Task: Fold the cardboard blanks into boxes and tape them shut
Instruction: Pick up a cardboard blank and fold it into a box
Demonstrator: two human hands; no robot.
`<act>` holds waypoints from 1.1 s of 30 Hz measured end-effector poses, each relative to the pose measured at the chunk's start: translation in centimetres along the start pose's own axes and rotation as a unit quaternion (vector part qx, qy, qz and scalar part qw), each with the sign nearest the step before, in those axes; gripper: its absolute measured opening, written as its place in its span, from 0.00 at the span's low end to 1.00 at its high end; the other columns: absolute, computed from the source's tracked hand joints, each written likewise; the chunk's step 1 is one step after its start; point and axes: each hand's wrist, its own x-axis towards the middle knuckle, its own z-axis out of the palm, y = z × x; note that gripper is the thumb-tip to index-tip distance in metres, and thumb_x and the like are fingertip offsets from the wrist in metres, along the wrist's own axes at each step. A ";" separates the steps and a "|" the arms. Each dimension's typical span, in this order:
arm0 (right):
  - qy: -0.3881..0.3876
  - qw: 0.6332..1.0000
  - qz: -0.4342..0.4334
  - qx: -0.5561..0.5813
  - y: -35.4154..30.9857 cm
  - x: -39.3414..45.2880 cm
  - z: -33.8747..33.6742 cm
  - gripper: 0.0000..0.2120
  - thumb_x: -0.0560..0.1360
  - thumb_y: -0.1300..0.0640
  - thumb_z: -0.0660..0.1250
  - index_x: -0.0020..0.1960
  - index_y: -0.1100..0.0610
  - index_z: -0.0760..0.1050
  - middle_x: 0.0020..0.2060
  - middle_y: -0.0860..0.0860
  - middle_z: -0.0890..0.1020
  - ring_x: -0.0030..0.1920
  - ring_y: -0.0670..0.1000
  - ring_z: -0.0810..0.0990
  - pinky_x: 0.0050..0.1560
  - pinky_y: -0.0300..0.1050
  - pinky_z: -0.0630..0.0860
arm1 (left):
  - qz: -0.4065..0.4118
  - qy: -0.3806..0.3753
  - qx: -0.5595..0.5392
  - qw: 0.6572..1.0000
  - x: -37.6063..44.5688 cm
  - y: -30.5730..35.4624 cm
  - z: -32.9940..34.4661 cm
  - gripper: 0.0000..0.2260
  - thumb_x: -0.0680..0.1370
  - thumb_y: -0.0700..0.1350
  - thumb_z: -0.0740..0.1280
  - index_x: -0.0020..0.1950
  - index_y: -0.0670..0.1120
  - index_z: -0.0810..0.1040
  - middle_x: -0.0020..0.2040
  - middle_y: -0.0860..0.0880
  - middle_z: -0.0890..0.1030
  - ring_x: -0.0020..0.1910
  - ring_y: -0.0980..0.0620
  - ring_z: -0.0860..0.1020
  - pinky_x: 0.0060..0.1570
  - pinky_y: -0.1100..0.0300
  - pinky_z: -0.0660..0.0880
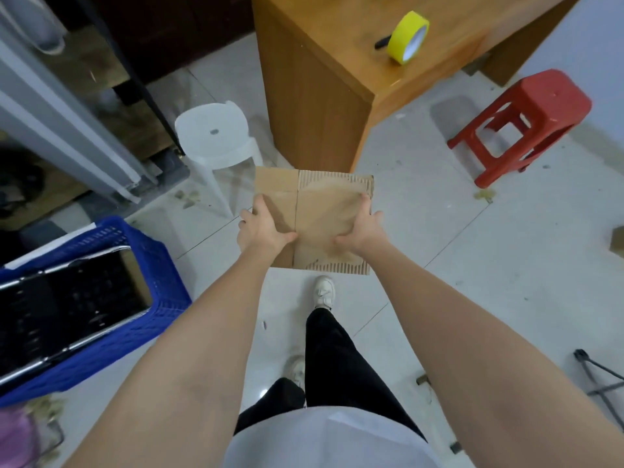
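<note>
A flat brown cardboard blank (317,211) with torn, ribbed patches is held out in front of me above the floor. My left hand (261,228) grips its left edge, thumb on the upper face. My right hand (363,224) grips the right edge the same way, with the thumb lying across the near part. A roll of yellow tape (408,37) stands on edge on the wooden table (337,62) ahead, with a black pen-like object (382,42) beside it.
A white plastic stool (216,136) stands left of the table and a red plastic stool (526,123) to its right. A blue plastic crate (141,292) sits on the tiled floor at my left. Scraps of debris lie scattered on the floor.
</note>
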 end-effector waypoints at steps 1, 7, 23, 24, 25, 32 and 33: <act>-0.003 1.000 -0.006 -0.009 -0.7 1.4 -0.5 0.47 0.72 0.54 0.70 0.77 0.50 0.39 0.63 0.60 0.63 0.56 0.63 0.75 0.53 0.52 0.75 | -0.010 0.000 -0.006 1.000 1.3 0.7 -0.3 0.44 0.68 0.54 0.76 0.74 0.48 0.50 0.65 0.39 0.64 0.63 0.38 0.68 0.54 0.48 0.70; -0.018 0.999 -0.011 -0.049 -4.3 9.0 -4.2 0.46 0.74 0.54 0.70 0.77 0.51 0.39 0.64 0.61 0.63 0.58 0.63 0.75 0.54 0.51 0.72 | -0.053 -0.019 -0.032 0.998 8.6 5.1 -1.2 0.45 0.69 0.51 0.76 0.75 0.47 0.48 0.68 0.37 0.61 0.64 0.37 0.68 0.58 0.47 0.70; -0.065 0.992 -0.026 -0.106 -15.5 25.4 -8.9 0.48 0.73 0.56 0.71 0.77 0.48 0.37 0.65 0.60 0.62 0.55 0.62 0.76 0.55 0.54 0.77 | -0.091 -0.018 -0.077 0.993 25.9 9.1 -5.4 0.50 0.67 0.54 0.77 0.75 0.41 0.47 0.68 0.38 0.63 0.65 0.38 0.68 0.58 0.46 0.71; -0.063 0.992 -0.025 -0.109 -16.6 26.6 -9.5 0.48 0.73 0.55 0.70 0.77 0.49 0.36 0.66 0.60 0.61 0.56 0.62 0.76 0.55 0.54 0.77 | -0.087 -0.017 -0.075 0.993 27.3 9.6 -6.2 0.50 0.67 0.54 0.76 0.75 0.42 0.47 0.68 0.39 0.63 0.65 0.38 0.68 0.58 0.46 0.71; -0.059 0.992 -0.026 -0.112 -17.7 27.8 -10.0 0.49 0.73 0.55 0.70 0.77 0.49 0.36 0.67 0.60 0.60 0.57 0.62 0.75 0.55 0.54 0.77 | -0.082 -0.015 -0.074 0.994 28.8 10.1 -7.0 0.50 0.67 0.54 0.76 0.75 0.42 0.46 0.67 0.39 0.63 0.64 0.38 0.69 0.58 0.45 0.71; -0.039 0.989 -0.076 -0.123 -26.6 34.1 -13.1 0.48 0.74 0.53 0.68 0.77 0.52 0.33 0.68 0.62 0.59 0.56 0.61 0.76 0.49 0.51 0.75 | -0.057 0.011 -0.073 0.996 38.5 12.0 -14.3 0.49 0.67 0.54 0.76 0.75 0.45 0.47 0.66 0.40 0.63 0.61 0.35 0.70 0.58 0.42 0.71; -0.037 0.989 -0.074 -0.119 -27.4 34.9 -13.4 0.48 0.74 0.52 0.68 0.77 0.52 0.33 0.69 0.62 0.59 0.54 0.61 0.76 0.46 0.50 0.74 | -0.049 0.011 -0.066 0.997 39.7 12.3 -15.2 0.48 0.67 0.55 0.76 0.75 0.46 0.47 0.66 0.40 0.63 0.62 0.36 0.70 0.59 0.41 0.70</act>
